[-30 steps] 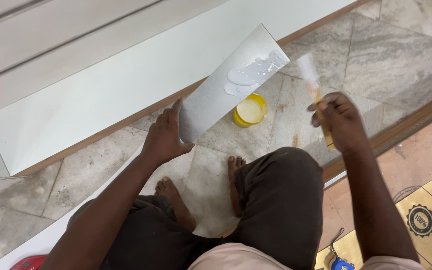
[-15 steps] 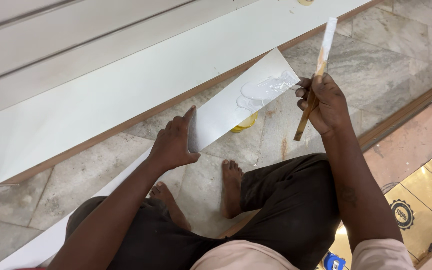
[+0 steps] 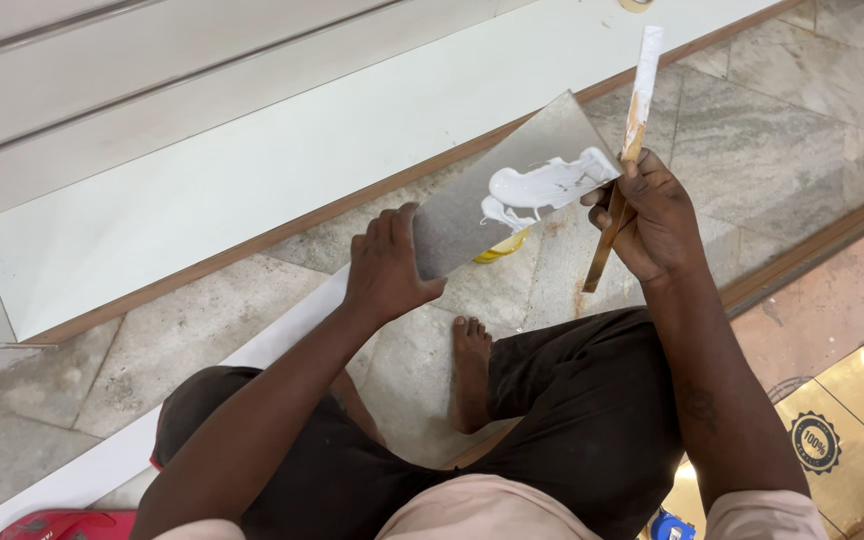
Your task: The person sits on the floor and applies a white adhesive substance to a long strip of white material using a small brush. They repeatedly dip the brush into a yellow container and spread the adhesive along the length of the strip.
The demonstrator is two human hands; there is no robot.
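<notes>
My left hand (image 3: 384,268) grips the near end of a flat grey metal plate (image 3: 472,210) held tilted above the floor. A blob of white putty (image 3: 542,185) lies on the plate's far half. My right hand (image 3: 652,215) holds a wooden stick (image 3: 627,150) whose upper part is coated white; the stick stands nearly upright at the plate's right edge, touching the putty. A yellow tin (image 3: 500,250) shows partly under the plate on the stone floor.
A long white panel (image 3: 252,170) with a wooden edge lies across the marble floor (image 3: 782,110) ahead. I sit cross-legged, one bare foot (image 3: 470,370) forward. A white strip (image 3: 82,470) runs at the lower left, a red object (image 3: 62,525) beside it.
The plate has swung down and tilted flatter, so its putty side faces up. My right hand with the stick rose from near the tin to the plate's right edge.
</notes>
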